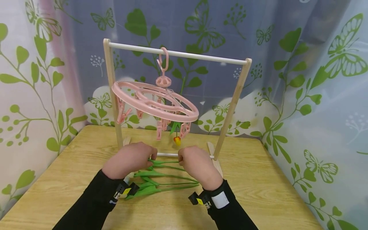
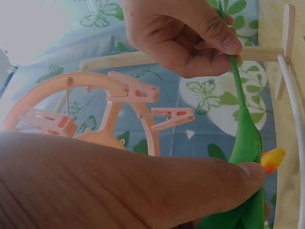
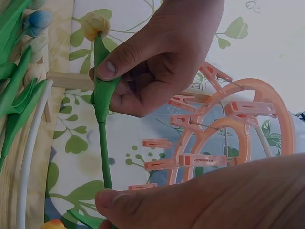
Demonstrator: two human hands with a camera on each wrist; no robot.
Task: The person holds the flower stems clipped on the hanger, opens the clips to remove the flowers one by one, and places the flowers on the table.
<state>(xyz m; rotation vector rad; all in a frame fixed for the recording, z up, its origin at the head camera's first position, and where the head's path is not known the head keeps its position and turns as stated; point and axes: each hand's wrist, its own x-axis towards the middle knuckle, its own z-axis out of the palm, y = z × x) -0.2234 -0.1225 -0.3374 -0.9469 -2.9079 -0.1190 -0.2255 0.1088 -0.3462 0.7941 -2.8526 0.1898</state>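
An artificial tulip with a pale yellow bloom [image 3: 95,26] and a green stem [image 3: 106,152] is held between my hands, above the table. My left hand [image 1: 130,159] pinches its leaf [image 2: 245,138] close under the bloom, thumb on top. At the other end, my right hand [image 1: 198,164] pinches the stem between thumb and fingers. Below the hands several more tulips [image 1: 164,184] lie side by side on the table, their blooms mostly hidden by the left arm in the head view. Pale and blue blooms [image 3: 39,21] among them show in the right wrist view.
A pink round clip hanger [image 1: 155,108] with several clothespins [image 1: 159,130] hangs tilted from the white top bar [image 1: 201,57] of a wooden rack [image 1: 234,102]. Behind my hands a red-yellow tulip [image 1: 177,141] hangs bloom down. A patterned curtain [image 1: 287,80] surrounds the wooden table [image 1: 253,185].
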